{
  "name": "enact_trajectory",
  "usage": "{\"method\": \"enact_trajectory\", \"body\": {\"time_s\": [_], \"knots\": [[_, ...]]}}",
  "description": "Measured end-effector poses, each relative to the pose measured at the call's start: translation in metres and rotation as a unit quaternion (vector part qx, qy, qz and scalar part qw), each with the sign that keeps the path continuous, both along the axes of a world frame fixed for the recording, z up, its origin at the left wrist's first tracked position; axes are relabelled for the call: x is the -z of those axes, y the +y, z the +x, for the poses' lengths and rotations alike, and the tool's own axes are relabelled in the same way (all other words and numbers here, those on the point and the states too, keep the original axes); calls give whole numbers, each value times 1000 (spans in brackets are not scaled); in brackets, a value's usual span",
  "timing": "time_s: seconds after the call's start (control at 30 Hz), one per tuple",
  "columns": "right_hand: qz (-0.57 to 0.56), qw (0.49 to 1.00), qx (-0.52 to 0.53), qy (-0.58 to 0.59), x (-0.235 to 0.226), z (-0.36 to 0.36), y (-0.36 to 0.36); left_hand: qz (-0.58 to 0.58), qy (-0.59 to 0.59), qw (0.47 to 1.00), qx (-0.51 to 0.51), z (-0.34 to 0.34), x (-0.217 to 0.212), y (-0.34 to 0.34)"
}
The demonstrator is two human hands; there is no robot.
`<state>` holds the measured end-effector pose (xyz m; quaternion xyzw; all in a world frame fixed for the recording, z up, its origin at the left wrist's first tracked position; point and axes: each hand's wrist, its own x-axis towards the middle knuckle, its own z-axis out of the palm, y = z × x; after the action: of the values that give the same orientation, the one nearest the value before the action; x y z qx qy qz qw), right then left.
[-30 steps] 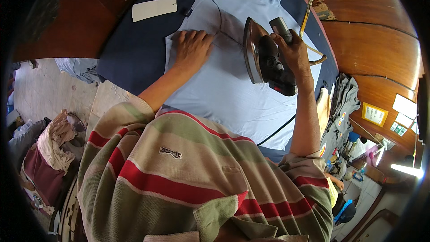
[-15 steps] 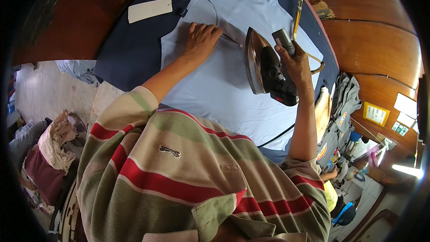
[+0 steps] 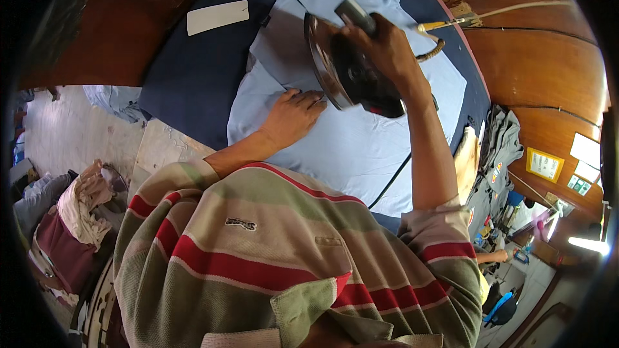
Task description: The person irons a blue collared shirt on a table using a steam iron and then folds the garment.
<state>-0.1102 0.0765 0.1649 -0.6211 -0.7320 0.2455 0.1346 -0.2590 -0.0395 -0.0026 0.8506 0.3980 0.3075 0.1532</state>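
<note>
A light blue shirt (image 3: 361, 161) lies spread over a dark navy cloth (image 3: 187, 84), with a fold near its left side. My left hand (image 3: 293, 116) rests on the shirt with its fingers bent in and gathering the cloth; the fingertips are partly hidden. My right hand (image 3: 387, 48) is wrapped round the grey handle of a clothes iron (image 3: 332, 67). The iron is tilted, its shiny metal edge facing left, just beyond my left fingertips. Whether its soleplate touches the shirt I cannot tell.
A blank white card (image 3: 218, 17) lies on the navy cloth at the far left. A hose (image 3: 445, 24) and black cord (image 3: 393, 180) run near the iron. Dark grey garments (image 3: 496, 148) are piled at right, more clothes (image 3: 77, 219) at left. Another person's arm (image 3: 493, 256) shows lower right.
My right hand has carried the iron left and farther away, turning it. My left hand has moved nearer to me, and the shirt's left part has shifted with it into a fold.
</note>
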Motion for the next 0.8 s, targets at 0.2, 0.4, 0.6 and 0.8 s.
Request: {"method": "enact_trajectory", "body": {"time_s": [0.2,0.4,0.6,0.8], "knots": [[11,1000,-9,4,31,-31,46,31,-58,997,50,-59,-17,-4],[21,1000,15,-2,50,-53,50,-109,-273,912,-287,-116,3,14],[-12,999,29,-31,53,-67,37,-107,-278,897,-327,-117,7,18],[106,993,30,-43,61,-70,41,-123,-145,946,-261,-109,-13,21]]}}
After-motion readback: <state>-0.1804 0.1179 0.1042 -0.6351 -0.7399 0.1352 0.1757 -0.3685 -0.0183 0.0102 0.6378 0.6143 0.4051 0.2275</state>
